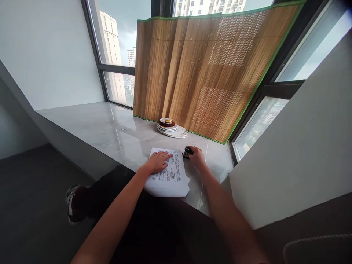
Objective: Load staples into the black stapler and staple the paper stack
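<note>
Printed sheets of paper [172, 174] lie in a loose stack on the pale stone ledge, their lower edges uneven. My left hand [157, 162] rests flat on the upper left of the stack, fingers stretched out over the text. At the top right corner of the paper, my right hand [197, 157] is closed around a black stapler [189, 150]. Its metal base sits at the paper's edge; my fingers hide part of it, and I cannot tell whether paper is between its jaws.
Beyond the paper, a small stack of plates [167, 127] stands on the ledge [90, 123]. A bamboo blind [203, 73] with green edging covers much of the window behind. A white wall [288, 157] closes off the right side. My shoe [72, 203] shows at lower left.
</note>
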Tool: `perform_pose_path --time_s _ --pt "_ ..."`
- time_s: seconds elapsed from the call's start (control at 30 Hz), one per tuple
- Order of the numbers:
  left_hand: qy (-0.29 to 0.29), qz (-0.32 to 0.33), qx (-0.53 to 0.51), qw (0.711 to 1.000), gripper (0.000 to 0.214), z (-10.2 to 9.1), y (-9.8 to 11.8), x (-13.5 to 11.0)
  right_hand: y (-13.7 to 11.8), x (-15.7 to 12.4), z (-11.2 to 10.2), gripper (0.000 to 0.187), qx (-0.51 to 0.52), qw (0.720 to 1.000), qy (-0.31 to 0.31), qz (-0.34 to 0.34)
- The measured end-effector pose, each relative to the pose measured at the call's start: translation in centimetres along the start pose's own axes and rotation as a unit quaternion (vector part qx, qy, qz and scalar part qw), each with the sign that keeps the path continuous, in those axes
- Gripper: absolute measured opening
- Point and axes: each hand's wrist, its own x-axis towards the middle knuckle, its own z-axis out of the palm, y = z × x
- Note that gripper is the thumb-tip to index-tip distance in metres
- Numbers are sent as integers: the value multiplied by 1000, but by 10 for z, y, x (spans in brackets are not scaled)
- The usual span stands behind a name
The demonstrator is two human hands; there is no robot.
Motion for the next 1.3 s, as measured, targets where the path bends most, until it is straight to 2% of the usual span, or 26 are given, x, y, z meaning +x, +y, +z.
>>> perform_pose_path --time_s 0.23,0.37,0.5,0.7,0.9,1.07,1.3 --pt "24 20 37 999 62 -8 12 -1 2 2 10 46 61 995 -33 -73" --pt "19 30 53 998 60 -6 15 4 3 1 11 42 65 995 -19 -67" --pt "-11 44 23 999 60 -1 17 7 -1 -1 6 41 93 991 -24 -95" --pt "-73 38 -28 996 61 1 23 5 -11 -2 -1 31 134 977 -67 -150" --pt "-63 28 -39 997 60 6 22 4 -8 0 6 30 82 986 -40 -143" --pt "-60 33 -33 997 60 9 21 2 -9 1 10 31 20 987 -51 -150" --pt "-65 25 -31 997 60 7 24 2 -13 0 11 31 21 986 -56 -152"
